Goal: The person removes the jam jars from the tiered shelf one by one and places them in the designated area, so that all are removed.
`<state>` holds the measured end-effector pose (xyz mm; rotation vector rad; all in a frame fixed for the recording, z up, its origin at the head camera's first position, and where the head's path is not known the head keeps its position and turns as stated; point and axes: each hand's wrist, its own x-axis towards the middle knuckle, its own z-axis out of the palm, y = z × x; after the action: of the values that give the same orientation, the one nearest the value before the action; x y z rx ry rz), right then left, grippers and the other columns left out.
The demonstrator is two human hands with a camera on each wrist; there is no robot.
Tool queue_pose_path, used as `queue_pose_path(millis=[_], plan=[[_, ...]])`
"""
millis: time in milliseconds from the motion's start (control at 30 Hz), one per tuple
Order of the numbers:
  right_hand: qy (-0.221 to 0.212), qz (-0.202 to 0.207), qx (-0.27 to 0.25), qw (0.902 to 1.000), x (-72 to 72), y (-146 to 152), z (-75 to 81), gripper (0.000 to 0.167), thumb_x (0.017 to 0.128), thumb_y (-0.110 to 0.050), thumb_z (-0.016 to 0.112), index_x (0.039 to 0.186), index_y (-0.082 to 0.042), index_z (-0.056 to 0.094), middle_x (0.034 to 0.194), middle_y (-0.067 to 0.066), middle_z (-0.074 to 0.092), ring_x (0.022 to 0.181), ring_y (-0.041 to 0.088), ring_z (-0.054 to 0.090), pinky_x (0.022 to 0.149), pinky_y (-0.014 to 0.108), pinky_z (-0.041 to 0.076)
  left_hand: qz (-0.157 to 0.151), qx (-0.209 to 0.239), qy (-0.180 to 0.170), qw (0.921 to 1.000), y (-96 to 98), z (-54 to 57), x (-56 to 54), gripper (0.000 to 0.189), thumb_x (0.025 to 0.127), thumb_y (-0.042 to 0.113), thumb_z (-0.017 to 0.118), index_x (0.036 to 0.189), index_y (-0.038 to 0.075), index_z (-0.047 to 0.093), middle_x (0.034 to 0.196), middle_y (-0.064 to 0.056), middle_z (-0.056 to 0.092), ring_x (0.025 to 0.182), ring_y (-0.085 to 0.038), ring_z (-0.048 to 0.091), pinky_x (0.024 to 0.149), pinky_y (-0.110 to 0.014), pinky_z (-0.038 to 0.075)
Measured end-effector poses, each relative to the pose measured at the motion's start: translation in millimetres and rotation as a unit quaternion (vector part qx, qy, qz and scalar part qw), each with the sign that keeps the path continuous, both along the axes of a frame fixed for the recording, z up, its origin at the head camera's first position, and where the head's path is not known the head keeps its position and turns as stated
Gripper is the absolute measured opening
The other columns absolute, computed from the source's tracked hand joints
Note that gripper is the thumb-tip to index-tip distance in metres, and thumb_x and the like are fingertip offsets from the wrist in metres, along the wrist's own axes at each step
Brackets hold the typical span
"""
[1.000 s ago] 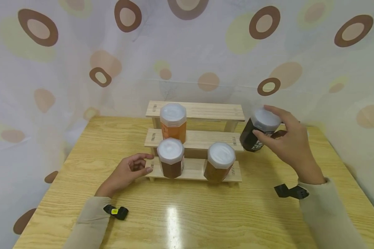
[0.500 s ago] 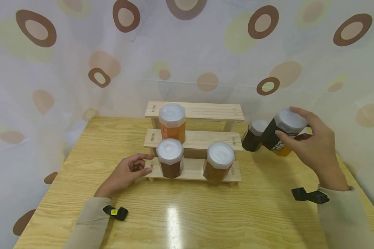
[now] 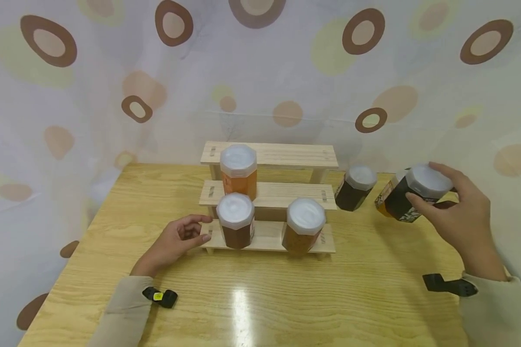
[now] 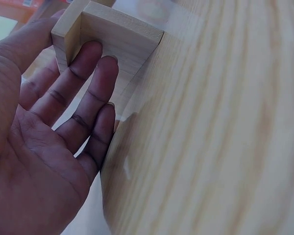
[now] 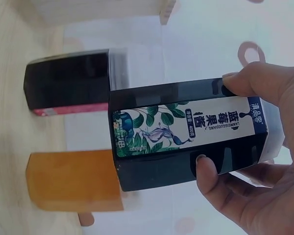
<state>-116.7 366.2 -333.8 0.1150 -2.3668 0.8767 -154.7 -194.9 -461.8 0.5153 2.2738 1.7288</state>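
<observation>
My right hand (image 3: 469, 217) grips a blueberry jam jar (image 5: 186, 137) near its white lid, thumb on one side and fingers on the other. It is a dark eight-sided jar with a leafy label, held tilted in front of an orange jar (image 5: 76, 181) at the table's right. To its left stands another dark jar (image 3: 353, 190) with a white lid. At the far side of the scene's middle is a three-step wooden rack (image 3: 295, 190). My left hand (image 3: 171, 243) holds the left end of its lowest step, fingers loosely curled beside the leg in the left wrist view.
An orange jar (image 3: 239, 183) stands on the middle step's left. On the lowest step are a reddish-brown jar (image 3: 238, 236) at left and an amber jar (image 3: 301, 238) at right. The wooden table (image 3: 191, 308) meets a patterned curtain (image 3: 260, 77) behind.
My right hand has carried the jam jar rightward, away from the rack. The standing dark jar and the orange jar beside it have come into view. My left hand has stayed put.
</observation>
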Motion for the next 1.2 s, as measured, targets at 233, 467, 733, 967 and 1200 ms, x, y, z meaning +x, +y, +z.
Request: queue_pose_path(millis=[233,467,733,967,1200], plan=[[-0.004,-0.021,0.017,0.9996,1.5,9.1,-7.7,0.077,0.077,0.002,0.088,0.147,-0.011,0.058,0.139,0.024,0.059,0.101,-0.014,0.045,0.073,0.000,0.037,-0.001,0.008,0.005,1.0000,-0.6,-2.0,-0.2,0.039,0.097,0.015,0.076,0.134,0.008,0.064,0.097,-0.012,0.064,0.083,-0.019,0.061,0.072,-0.026,0.051],[-0.022,-0.031,0.003,0.9993,1.0,11.9,-24.2,0.076,0.079,-0.002,0.088,0.148,-0.010,0.057,0.139,0.021,0.059,0.099,-0.013,0.047,0.070,0.001,0.039,-0.004,0.011,0.007,0.9999,-1.0,-1.4,-0.4,0.039,0.097,0.014,0.075,0.134,0.006,0.064,0.097,-0.013,0.063,0.082,-0.018,0.060,0.072,-0.025,0.050],[-0.037,-0.045,-0.001,0.9983,-0.9,20.0,-45.7,0.075,0.079,-0.003,0.089,0.146,-0.007,0.057,0.137,0.023,0.060,0.097,-0.012,0.046,0.075,0.006,0.036,0.001,0.002,0.005,1.0000,-0.2,-1.0,0.6,0.039,0.097,0.015,0.076,0.134,0.008,0.064,0.098,-0.012,0.063,0.082,-0.019,0.060,0.072,-0.025,0.050],[-0.055,-0.051,-0.001,0.9972,2.8,26.6,-59.4,0.076,0.079,-0.006,0.089,0.146,-0.004,0.055,0.137,0.026,0.059,0.097,-0.012,0.043,0.077,0.007,0.033,0.000,0.002,0.002,1.0000,0.6,-0.1,0.4,0.039,0.097,0.017,0.076,0.134,0.011,0.065,0.098,-0.013,0.063,0.082,-0.019,0.059,0.071,-0.026,0.050],[-0.065,-0.054,0.001,0.9964,5.5,28.8,-72.1,0.076,0.077,-0.006,0.091,0.144,-0.002,0.056,0.132,0.028,0.061,0.092,-0.014,0.043,0.070,0.005,0.036,0.002,0.012,0.004,0.9999,0.5,-1.3,0.6,0.039,0.097,0.014,0.076,0.134,0.008,0.065,0.098,-0.012,0.063,0.082,-0.018,0.060,0.071,-0.025,0.050]])
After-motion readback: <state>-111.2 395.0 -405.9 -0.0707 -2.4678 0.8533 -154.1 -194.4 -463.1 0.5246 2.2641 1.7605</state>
